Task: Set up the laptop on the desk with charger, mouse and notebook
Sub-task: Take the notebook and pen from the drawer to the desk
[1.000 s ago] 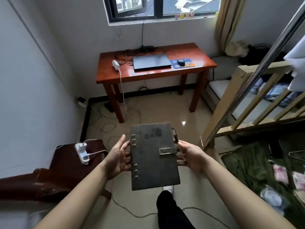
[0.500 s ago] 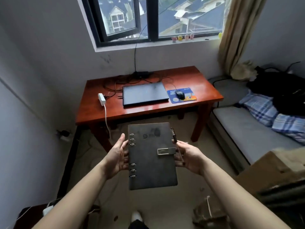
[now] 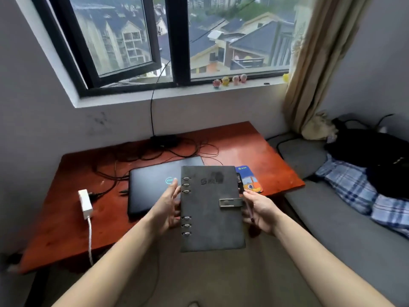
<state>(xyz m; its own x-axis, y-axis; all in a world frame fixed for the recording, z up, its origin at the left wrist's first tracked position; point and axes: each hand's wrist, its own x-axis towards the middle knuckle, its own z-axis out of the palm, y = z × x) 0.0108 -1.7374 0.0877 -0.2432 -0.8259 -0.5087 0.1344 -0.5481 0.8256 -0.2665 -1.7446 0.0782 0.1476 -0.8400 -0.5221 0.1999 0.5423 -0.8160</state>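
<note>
I hold a dark grey ring-bound notebook (image 3: 211, 209) with a clasp in front of me, above the desk's front edge. My left hand (image 3: 167, 209) grips its ringed spine side and my right hand (image 3: 261, 212) grips its clasp side, where a pen sits in the loop. On the red-brown wooden desk (image 3: 66, 218) lies a closed dark laptop (image 3: 152, 187), partly hidden by the notebook. A white charger brick (image 3: 85, 202) lies left of it, its white cable hanging over the edge. A blue-orange mouse pad (image 3: 250, 180) peeks out right of the notebook; the mouse is hidden.
Black cables (image 3: 155, 156) and a black adapter (image 3: 163, 139) clutter the desk's back. A grey bed (image 3: 332, 229) with a plaid cloth and black bag stands at the right. The window sill (image 3: 230, 82) holds small figurines. A curtain hangs at the right.
I have walked closer to the desk with the notebook in both hands; the desk now fills the view and the notebook overlaps the laptop and mouse pad.
</note>
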